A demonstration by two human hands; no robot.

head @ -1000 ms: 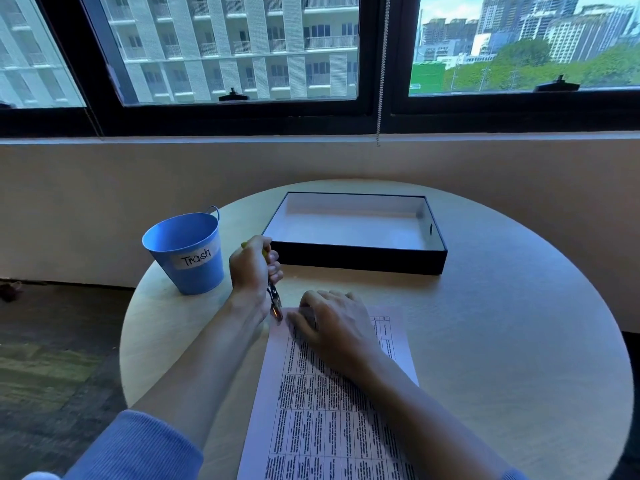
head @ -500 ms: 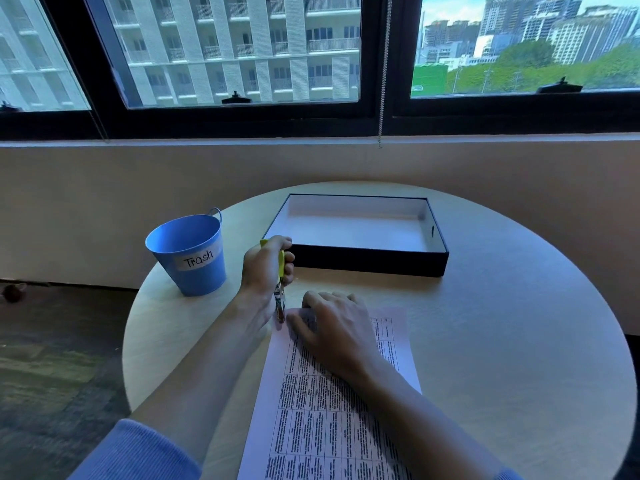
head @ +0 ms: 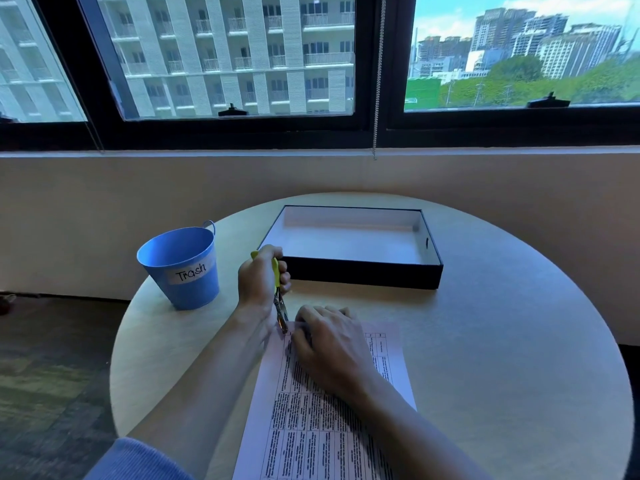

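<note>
A printed sheet of paper [head: 311, 441] with a table of small text lies on the round table [head: 502, 375] in front of me. My left hand [head: 259, 284] grips a staple remover [head: 277, 289] with a yellow-green handle, its metal jaws pointing down at the sheet's top left corner. My right hand [head: 332, 344] presses flat on the upper part of the sheet, fingers next to the jaws. Whether a staple sits in that corner is hidden.
A blue bucket [head: 181, 268] labelled "Trash" stands at the table's left edge. A shallow black box [head: 363, 277] with a white inside sits behind my hands. Beyond the table are a wall and windows.
My left hand has turned the staple remover more upright, so the yellow-green handle now shows, and the jaws stay at the sheet's top left corner. My right hand has not moved.
</note>
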